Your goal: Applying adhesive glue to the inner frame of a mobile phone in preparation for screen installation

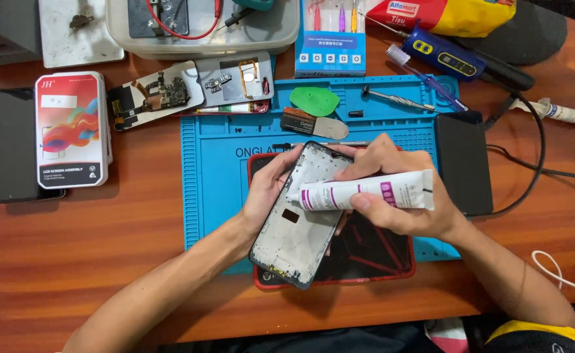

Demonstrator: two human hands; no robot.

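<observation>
While gripping the bare phone frame (pixel 298 219) at its left edge, left hand (pixel 266 189) tilts it over the red mat (pixel 392 261) on the blue repair mat (pixel 215 183). Right hand (pixel 399 196), wrapped round the white adhesive tube (pixel 372 193), sets the nozzle on the frame's left rim. Looks early: 1 edge being glued, no bead visible elsewhere, and 2 stripped boards (pixel 192 88) waiting above.
</observation>
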